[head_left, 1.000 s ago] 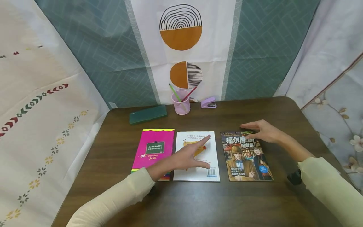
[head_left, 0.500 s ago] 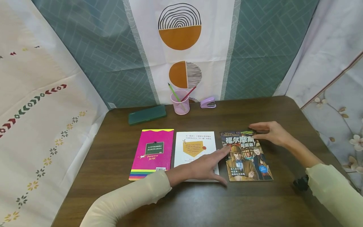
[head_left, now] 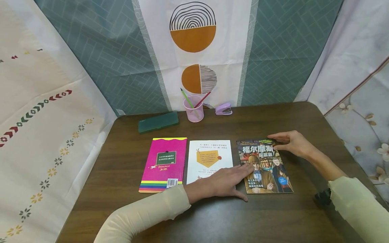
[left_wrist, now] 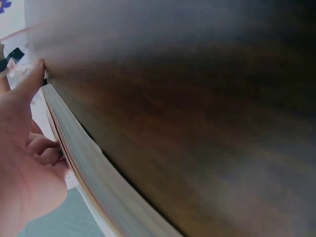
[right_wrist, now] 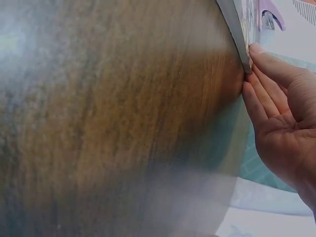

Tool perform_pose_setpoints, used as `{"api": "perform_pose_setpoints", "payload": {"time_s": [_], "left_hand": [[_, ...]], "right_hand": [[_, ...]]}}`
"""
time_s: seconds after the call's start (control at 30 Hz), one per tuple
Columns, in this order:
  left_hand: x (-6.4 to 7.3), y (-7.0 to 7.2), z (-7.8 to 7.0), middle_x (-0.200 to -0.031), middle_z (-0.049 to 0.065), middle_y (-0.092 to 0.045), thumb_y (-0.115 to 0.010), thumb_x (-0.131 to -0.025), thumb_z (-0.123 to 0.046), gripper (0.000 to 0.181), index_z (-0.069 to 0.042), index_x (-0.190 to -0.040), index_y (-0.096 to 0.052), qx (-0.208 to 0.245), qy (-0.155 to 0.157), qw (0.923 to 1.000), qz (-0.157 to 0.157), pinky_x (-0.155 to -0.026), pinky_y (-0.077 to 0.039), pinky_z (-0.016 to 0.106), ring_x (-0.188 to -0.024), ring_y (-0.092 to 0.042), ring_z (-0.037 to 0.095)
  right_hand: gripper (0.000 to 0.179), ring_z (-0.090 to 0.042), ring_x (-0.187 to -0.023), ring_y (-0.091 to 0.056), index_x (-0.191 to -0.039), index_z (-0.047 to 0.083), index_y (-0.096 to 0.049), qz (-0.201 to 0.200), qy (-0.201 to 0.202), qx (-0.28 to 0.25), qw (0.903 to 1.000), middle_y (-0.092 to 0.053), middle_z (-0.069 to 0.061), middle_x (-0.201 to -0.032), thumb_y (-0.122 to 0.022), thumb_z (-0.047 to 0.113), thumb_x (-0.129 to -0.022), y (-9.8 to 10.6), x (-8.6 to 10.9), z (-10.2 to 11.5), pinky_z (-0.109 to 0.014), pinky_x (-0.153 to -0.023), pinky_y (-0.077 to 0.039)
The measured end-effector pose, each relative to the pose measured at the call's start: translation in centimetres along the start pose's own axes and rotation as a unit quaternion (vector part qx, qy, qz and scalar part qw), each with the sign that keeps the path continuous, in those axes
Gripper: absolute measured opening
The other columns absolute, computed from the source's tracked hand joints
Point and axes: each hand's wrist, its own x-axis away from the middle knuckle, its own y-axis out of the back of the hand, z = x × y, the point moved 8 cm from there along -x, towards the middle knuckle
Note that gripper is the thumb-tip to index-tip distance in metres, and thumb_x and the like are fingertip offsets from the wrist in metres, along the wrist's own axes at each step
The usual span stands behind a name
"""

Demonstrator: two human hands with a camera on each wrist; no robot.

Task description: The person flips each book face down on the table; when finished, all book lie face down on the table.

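Note:
A book with a detective cover lies flat at the right of the row. My right hand is at its upper right corner, thumb on the cover and fingers against the edge, pinching it, as the right wrist view also shows. My left hand stretches across the lower part of a white book. Its extended fingertips touch the detective book's left side, and its thumb points toward the near edge. In the left wrist view, the white book's page edge runs beside the palm. A pink book lies at the left.
Behind the books stand a dark green case, a pink pen cup with a green and a red pencil, and a purple stapler. A patterned cloth hangs beyond the wooden table.
My left hand has moved right and nearer, from above the white book to the detective book's left side. The right hand has shifted slightly right to that book's corner.

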Motion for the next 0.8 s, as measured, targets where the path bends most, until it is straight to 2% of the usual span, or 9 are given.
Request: {"api": "perform_pose_setpoints", "payload": {"time_s": [0.17, 0.3, 0.37, 0.43, 0.57, 0.67, 0.8], "left_hand": [[-0.1, 0.3, -0.2, -0.173, 0.002, -0.028, -0.072, -0.092, -0.066, 0.103, -0.018, -0.170, -0.027, -0.027, 0.002, 0.9995, -0.019, -0.110, -0.051, 0.032, -0.156, -0.032, 0.012], [-0.2, 0.4, -0.3, -0.172, 0.003, -0.032, -0.068, -0.095, -0.067, 0.098, -0.016, -0.169, -0.028, -0.055, -0.005, 0.9982, -0.024, -0.108, -0.052, 0.030, -0.155, -0.033, 0.010], [-0.2, 0.3, -0.5, -0.172, 0.005, -0.032, -0.063, -0.098, -0.067, 0.095, -0.014, -0.169, -0.028, -0.092, -0.018, 0.9953, -0.023, -0.109, -0.050, 0.029, -0.155, -0.034, 0.012], [-0.2, 0.3, -0.8, -0.171, 0.006, -0.033, -0.056, -0.102, -0.068, 0.092, -0.011, -0.169, -0.029, -0.146, -0.040, 0.9882, -0.022, -0.111, -0.049, 0.028, -0.155, -0.035, 0.014], [-0.2, 0.3, -1.6, -0.168, 0.009, -0.040, -0.045, -0.106, -0.069, 0.087, -0.006, -0.166, -0.035, -0.253, -0.089, 0.9630, -0.030, -0.109, -0.050, 0.028, -0.152, -0.041, 0.018], [-0.3, 0.4, -2.0, -0.165, 0.011, -0.046, -0.043, -0.107, -0.068, 0.085, -0.004, -0.163, -0.040, -0.282, -0.113, 0.9518, -0.040, -0.108, -0.051, 0.027, -0.149, -0.046, 0.019], [-0.4, 0.6, -2.2, -0.161, 0.011, -0.050, -0.041, -0.108, -0.066, 0.082, -0.004, -0.161, -0.044, -0.288, -0.132, 0.9472, -0.050, -0.105, -0.053, 0.028, -0.147, -0.049, 0.019]], "right_hand": [[0.049, -0.049, -0.129, -0.061, -0.141, 0.000, -0.067, -0.003, 0.009, 0.021, 0.9997, -0.062, -0.029, -0.141, -0.081, 0.012, -0.096, 0.1, -0.1, 0.2, -0.057, -0.096, -0.057], [0.049, -0.048, -0.128, -0.062, -0.141, 0.001, -0.067, -0.003, 0.008, 0.032, 0.9995, -0.064, -0.028, -0.139, -0.081, 0.011, -0.095, 0.0, -0.1, 0.2, -0.059, -0.097, -0.056], [0.048, -0.048, -0.129, -0.062, -0.141, 0.001, -0.067, -0.002, 0.006, 0.033, 0.9994, -0.063, -0.028, -0.139, -0.081, 0.010, -0.096, 0.0, 0.0, 0.3, -0.060, -0.098, -0.055], [0.048, -0.049, -0.129, -0.061, -0.141, 0.001, -0.067, -0.002, 0.005, 0.032, 0.9995, -0.063, -0.029, -0.139, -0.080, 0.010, -0.096, -0.1, 0.0, 0.3, -0.061, -0.098, -0.055], [0.048, -0.050, -0.128, -0.061, -0.142, 0.002, -0.067, -0.002, 0.008, 0.033, 0.9994, -0.062, -0.030, -0.140, -0.080, 0.011, -0.097, -0.1, 0.1, 0.4, -0.062, -0.099, -0.054], [0.049, -0.049, -0.127, -0.063, -0.143, 0.003, -0.066, 0.002, 0.009, 0.030, 0.9995, -0.062, -0.030, -0.140, -0.079, 0.012, -0.097, -0.1, 0.1, 0.3, -0.062, -0.098, -0.055], [0.049, -0.047, -0.124, -0.065, -0.145, 0.004, -0.065, 0.009, 0.009, 0.024, 0.9996, -0.063, -0.029, -0.140, -0.078, 0.013, -0.098, -0.1, 0.1, 0.2, -0.060, -0.097, -0.056]]}}
